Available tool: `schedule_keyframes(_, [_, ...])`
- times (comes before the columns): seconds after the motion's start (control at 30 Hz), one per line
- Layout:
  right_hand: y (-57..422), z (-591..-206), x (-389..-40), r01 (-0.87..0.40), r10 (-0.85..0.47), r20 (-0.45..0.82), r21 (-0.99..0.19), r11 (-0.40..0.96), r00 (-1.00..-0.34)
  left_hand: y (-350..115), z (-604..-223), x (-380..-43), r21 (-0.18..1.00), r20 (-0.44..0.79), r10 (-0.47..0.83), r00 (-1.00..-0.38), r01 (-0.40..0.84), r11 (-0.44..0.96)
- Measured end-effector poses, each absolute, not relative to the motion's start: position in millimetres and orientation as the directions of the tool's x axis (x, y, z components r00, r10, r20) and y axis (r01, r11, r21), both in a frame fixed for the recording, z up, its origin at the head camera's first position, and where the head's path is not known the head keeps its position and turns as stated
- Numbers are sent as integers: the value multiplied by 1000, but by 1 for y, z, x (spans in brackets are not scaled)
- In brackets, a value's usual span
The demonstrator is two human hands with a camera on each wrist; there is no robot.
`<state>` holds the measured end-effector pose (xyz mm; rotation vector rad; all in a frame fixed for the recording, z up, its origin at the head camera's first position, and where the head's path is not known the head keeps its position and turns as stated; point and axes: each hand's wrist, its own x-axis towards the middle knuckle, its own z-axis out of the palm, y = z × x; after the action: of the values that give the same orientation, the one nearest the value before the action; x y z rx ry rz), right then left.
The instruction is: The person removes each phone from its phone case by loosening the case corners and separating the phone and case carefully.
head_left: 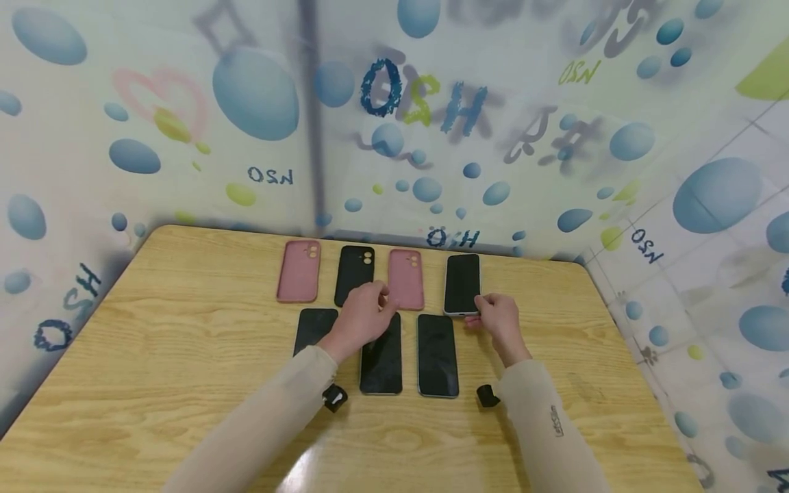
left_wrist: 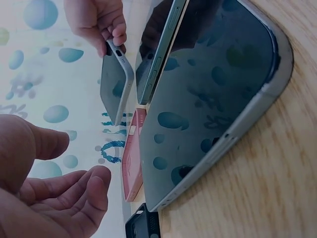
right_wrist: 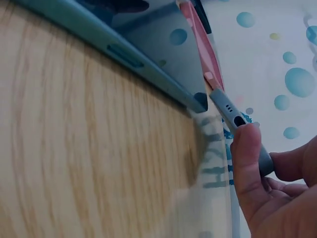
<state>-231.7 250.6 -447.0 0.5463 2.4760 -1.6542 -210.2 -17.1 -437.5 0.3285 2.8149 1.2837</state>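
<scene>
My right hand [head_left: 501, 318] pinches a dark-screened phone [head_left: 462, 284] by its near right corner, thumb on the end that has the charging port. In the right wrist view, that light-framed phone [right_wrist: 228, 108] sits between the thumb and the fingers. My left hand [head_left: 364, 318] hovers over the space between the two rows, close to a pink phone case [head_left: 405, 277] and a black phone case [head_left: 353, 268]. Its thumb and fingers are apart, with nothing between them, in the left wrist view. Beneath it lies a phone [head_left: 382, 366], partly hidden by the hand.
Another pink phone case [head_left: 298, 274] lies at the left end of the back row. In the front row are a phone [head_left: 313, 323], partly covered by my left arm, and a phone [head_left: 437, 356] at right. A patterned curtain [head_left: 394, 185] stands behind the wooden table [head_left: 185, 308].
</scene>
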Motion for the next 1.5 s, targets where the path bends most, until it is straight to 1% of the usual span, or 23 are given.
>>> schedule_keyframes(0.37, [240, -441, -220, 292, 185, -247, -916, 276, -951, -18, -437, -209, 756, 55, 193, -980, 167, 633])
schedule_keyframes(0.63, [228, -440, -209, 241, 123, -222, -955, 171, -967, -17, -437, -209, 771, 65, 196, -978, 174, 613])
schedule_keyframes(0.83, [216, -440, -200, 229, 91, -218, -962, 145, -972, -15, -437, -208, 811, 21, 196, -980, 131, 571])
schedule_keyframes(1.07, [202, -437, -190, 197, 40, -193, -974, 115, -980, -13, -439, -208, 822, -7, 197, -980, 106, 560])
schedule_keyframes(1.27, [192, -437, -184, 168, 15, -168, -981, 101, -986, -11, -435, -207, 840, -87, 232, -969, 54, 539])
schedule_keyframes(1.4, [186, -440, -182, 164, -9, -165, -983, 84, -986, -10, -435, -207, 870, -126, 272, -954, 25, 492])
schedule_keyframes(1.5, [184, -441, -181, 177, -23, -180, -981, 83, -983, -10, -437, -206, 896, -128, 289, -949, 14, 443])
